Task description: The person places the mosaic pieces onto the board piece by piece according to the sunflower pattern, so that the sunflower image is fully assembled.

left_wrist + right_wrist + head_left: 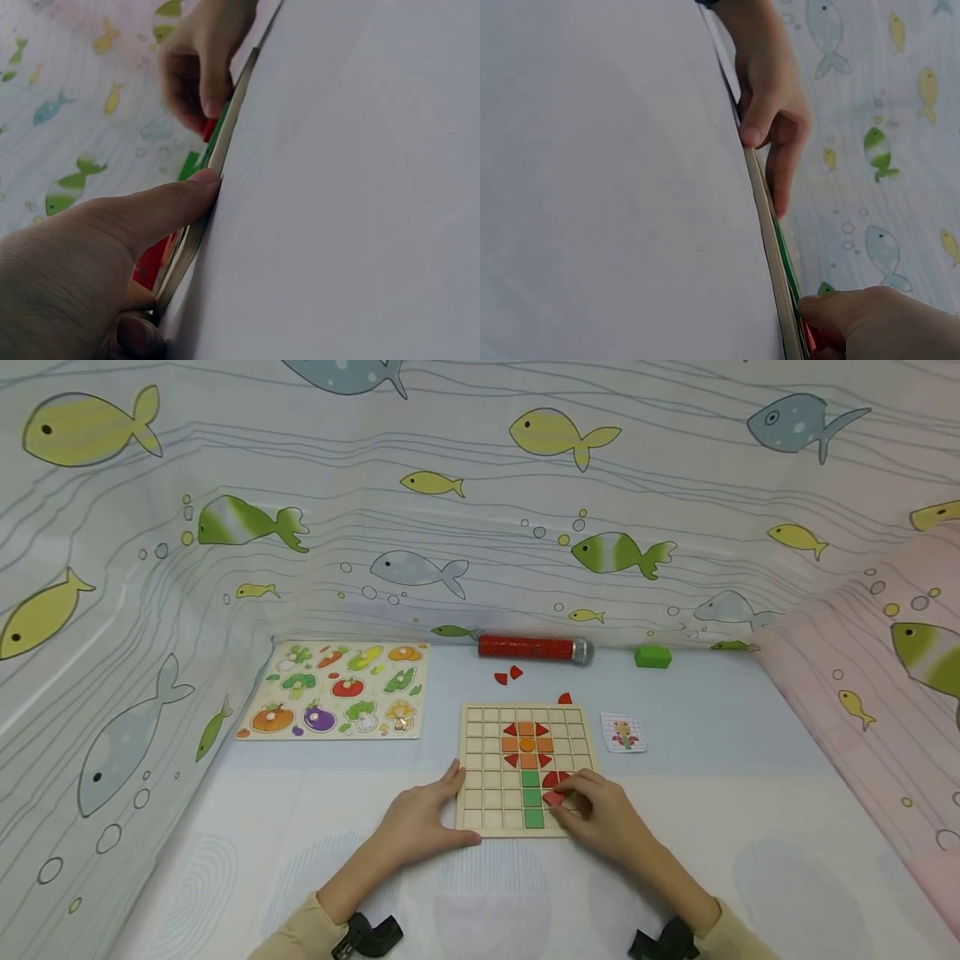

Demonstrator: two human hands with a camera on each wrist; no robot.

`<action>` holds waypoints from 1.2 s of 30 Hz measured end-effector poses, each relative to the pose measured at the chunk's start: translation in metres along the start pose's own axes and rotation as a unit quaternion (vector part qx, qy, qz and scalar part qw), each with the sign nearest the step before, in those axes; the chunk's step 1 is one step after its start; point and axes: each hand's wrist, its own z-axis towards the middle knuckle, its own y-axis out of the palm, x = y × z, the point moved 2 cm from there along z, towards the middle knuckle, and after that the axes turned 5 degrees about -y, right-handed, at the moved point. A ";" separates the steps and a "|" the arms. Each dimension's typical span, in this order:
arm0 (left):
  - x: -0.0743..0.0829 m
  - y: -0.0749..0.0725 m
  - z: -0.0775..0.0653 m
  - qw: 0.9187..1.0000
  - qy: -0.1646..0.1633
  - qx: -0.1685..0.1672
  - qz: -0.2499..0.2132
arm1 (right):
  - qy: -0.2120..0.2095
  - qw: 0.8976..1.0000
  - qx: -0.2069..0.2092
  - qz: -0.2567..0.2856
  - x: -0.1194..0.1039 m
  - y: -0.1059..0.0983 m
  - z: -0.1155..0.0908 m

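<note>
A square wooden grid board (pixel 483 797) lies flat in the head view, with orange squares (pixel 510 745), an orange disc, red corner pieces and a column of green squares (pixel 531 797) in its cells. My left hand (pixel 416 822) holds the board's near left corner, thumb on the front edge and fingers along the left side. Over the board's lower right, my right hand (pixel 609 818) pinches a red piece (pixel 553 798) between thumb and fingers, beside the green column. Just above it, red rounded pieces (pixel 556 778) lie in the cells. In the left wrist view, the thumb presses the board edge (pixel 196 232).
Loose red pieces (pixel 501 678) lie beyond the board, with another (pixel 565 698) at its far edge. A pattern card (pixel 633 735) lies to the right. Behind are a red microphone (pixel 528 647) and a green block (pixel 652 657). A vegetable puzzle board (pixel 258 691) is at left.
</note>
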 end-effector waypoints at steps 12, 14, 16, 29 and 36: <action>-0.001 0.001 -0.001 1.000 -0.001 0.004 0.000 | 0.036 0.999 0.008 -0.017 -0.002 0.006 -0.002; -0.001 0.002 -0.001 1.000 0.000 0.003 0.000 | 0.043 0.999 0.008 -0.013 -0.001 0.006 -0.002; -0.001 0.002 -0.001 1.000 0.000 0.003 -0.001 | 0.051 0.999 0.006 -0.007 -0.001 0.005 -0.002; 0.000 0.000 0.000 1.000 -0.004 -0.003 -0.005 | 0.009 0.999 -0.019 0.033 0.003 0.003 -0.002; 0.000 -0.001 0.000 1.000 0.001 -0.001 0.000 | -0.010 0.998 -0.030 0.048 0.003 0.001 0.000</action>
